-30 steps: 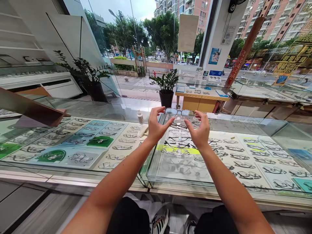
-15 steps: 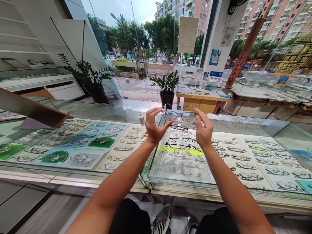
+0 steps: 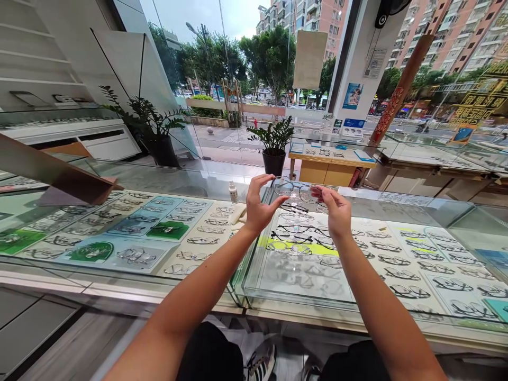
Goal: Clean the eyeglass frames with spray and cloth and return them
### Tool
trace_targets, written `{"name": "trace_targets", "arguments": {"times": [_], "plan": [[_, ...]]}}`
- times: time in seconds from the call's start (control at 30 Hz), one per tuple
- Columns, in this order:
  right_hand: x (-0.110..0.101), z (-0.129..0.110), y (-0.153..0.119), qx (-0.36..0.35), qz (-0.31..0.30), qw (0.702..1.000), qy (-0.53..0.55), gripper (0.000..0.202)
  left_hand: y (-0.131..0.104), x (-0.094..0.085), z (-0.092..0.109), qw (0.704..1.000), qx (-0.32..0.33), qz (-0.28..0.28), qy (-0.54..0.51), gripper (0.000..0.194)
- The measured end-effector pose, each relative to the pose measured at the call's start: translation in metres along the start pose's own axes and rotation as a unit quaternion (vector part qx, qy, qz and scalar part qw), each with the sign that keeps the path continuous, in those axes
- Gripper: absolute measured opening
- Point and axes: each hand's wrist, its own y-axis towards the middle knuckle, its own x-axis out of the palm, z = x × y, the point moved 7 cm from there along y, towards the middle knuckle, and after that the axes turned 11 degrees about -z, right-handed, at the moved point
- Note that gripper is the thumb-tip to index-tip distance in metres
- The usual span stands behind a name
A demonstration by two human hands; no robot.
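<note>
A pair of thin-framed eyeglasses point(image 3: 293, 188) is held up above the glass counter, between both hands. My left hand point(image 3: 260, 203) pinches the left end of the frame, its thumb reaching under the left lens. At the right end, my right hand point(image 3: 337, 207) has thumb and fingers closed on the frame beside the right lens, with fingertips showing behind that lens. Rows of eyeglasses point(image 3: 293, 230) lie beneath the hands in the display case.
The glass display counter point(image 3: 301, 293) spans the front. A small white bottle point(image 3: 233, 192) stands left of my left hand, near a pale object point(image 3: 237, 213). A brown panel point(image 3: 59, 172) slants at the left. Potted plants point(image 3: 273, 159) stand behind the counter.
The eyeglasses have tilted and moved slightly right, with the right end lower. My right hand has shifted its grip from the temple side to the right lens edge. The view has shifted slightly.
</note>
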Motion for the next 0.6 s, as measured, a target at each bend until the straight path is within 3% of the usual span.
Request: {"name": "trace_targets", "arguments": {"times": [0.17,0.27,0.33,0.43,0.6], "plan": [[0.001,0.012,0.002,0.037,-0.031,0.998,0.032,0.036,-0.003,0.012,-0.017,0.995,-0.045,-0.040,-0.077,0.069],[-0.001,0.005,0.002,0.015,-0.029,0.999,-0.027,0.036,-0.002,0.015,-0.021,0.991,-0.062,-0.070,-0.097,0.072],[0.000,-0.008,0.001,-0.035,-0.025,0.991,-0.125,0.035,0.002,0.012,-0.017,0.992,-0.055,-0.085,-0.079,0.071],[0.010,-0.024,-0.004,-0.108,-0.052,0.955,-0.272,0.027,0.008,0.009,-0.001,0.992,-0.002,-0.119,-0.033,0.067],[0.022,-0.023,-0.008,-0.131,-0.096,0.925,-0.343,0.016,0.012,0.012,0.017,0.983,0.036,-0.180,-0.003,0.064]]}}
